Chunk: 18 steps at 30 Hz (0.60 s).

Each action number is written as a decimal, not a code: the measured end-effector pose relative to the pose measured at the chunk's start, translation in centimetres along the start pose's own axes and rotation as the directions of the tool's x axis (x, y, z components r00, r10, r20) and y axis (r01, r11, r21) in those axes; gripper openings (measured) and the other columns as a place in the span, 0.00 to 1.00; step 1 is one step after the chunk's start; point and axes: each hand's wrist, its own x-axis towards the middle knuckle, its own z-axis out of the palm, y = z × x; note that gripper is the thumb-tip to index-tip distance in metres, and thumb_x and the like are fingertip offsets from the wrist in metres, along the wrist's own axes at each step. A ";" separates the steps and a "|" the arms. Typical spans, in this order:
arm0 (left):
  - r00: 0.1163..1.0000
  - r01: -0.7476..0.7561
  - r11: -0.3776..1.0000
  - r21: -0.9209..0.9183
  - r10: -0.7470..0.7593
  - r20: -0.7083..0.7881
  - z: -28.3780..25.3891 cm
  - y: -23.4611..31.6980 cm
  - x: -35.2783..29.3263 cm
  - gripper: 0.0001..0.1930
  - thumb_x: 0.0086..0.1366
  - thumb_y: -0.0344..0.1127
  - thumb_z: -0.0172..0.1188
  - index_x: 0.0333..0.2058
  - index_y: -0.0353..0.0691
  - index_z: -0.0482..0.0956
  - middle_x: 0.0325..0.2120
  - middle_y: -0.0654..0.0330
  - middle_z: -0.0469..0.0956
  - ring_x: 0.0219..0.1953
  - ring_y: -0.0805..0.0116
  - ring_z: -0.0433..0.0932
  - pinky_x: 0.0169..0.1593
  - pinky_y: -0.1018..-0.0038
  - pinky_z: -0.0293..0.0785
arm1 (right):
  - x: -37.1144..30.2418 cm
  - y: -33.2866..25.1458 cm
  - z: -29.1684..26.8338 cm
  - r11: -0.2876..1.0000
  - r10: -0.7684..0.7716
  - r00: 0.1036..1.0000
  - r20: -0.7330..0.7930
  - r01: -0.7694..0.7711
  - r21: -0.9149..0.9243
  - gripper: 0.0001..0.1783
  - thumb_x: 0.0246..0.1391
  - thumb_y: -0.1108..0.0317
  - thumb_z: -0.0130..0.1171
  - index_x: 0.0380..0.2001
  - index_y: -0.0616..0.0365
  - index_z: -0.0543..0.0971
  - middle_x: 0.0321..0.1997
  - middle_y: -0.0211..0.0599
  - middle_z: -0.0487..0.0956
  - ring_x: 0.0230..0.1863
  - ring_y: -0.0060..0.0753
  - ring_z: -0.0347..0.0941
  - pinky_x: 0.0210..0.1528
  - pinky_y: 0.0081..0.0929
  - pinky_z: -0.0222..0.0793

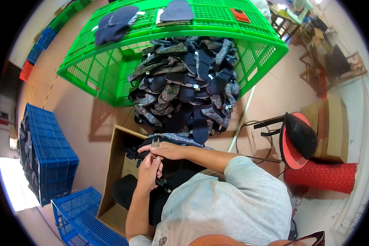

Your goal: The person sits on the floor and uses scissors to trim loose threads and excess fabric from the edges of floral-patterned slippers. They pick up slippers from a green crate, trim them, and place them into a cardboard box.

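A small pair of thread snips (pixel 156 142) points its two metal blades away from me. My left hand (pixel 149 172) is closed around the reddish-brown handle from below. Across the middle of the snips, my right hand (pixel 169 150) is closed too, its fingers reaching left. Dark fabric (pixel 180 168) covers my lap under both hands, and a dark green bundle (pixel 161 181) hangs by the left wrist. Just beyond my right forearm begins a large heap of dark and floral slippers (pixel 188 86). It spills from a green crate (pixel 65 76) lying on its side.
An open cardboard box (pixel 106 192) with dark pieces stands left of my lap. Blue crates (pixel 55 151) are further left. On the green crate lie dark slippers (pixel 117 24) and a red-orange object (pixel 239 15). A pink stool (pixel 301 143) and a red roll (pixel 322 176) are at right.
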 end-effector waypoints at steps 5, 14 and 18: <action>0.898 -0.326 0.683 0.654 0.440 -0.012 2.3 7.3 4.8 0.12 0.71 0.40 0.53 0.36 0.37 0.75 0.19 0.67 0.72 0.22 0.79 0.68 0.28 0.80 0.64 | -3.9 2.2 -6.3 0.984 -0.091 0.928 -0.361 0.139 0.111 0.29 0.69 0.50 0.44 0.64 0.58 0.67 0.63 0.35 0.70 0.61 0.25 0.67 0.61 0.28 0.63; 0.158 -0.421 -0.482 0.768 0.795 0.586 11.8 25.1 14.5 0.08 0.64 0.29 0.56 0.42 0.38 0.76 0.31 0.51 0.76 0.36 0.49 0.76 0.40 0.60 0.71 | -12.5 7.1 -15.0 0.962 0.184 0.593 -0.784 0.056 0.268 0.20 0.67 0.55 0.49 0.55 0.55 0.75 0.49 0.26 0.79 0.47 0.18 0.73 0.47 0.20 0.68; 0.083 -0.346 -0.674 0.653 0.671 0.737 14.1 31.2 20.7 0.06 0.64 0.32 0.57 0.38 0.38 0.74 0.30 0.52 0.75 0.36 0.51 0.75 0.38 0.59 0.69 | -14.1 9.0 -18.0 0.956 0.227 0.435 -0.871 0.070 0.284 0.17 0.65 0.61 0.51 0.52 0.56 0.77 0.47 0.28 0.80 0.44 0.17 0.73 0.45 0.20 0.69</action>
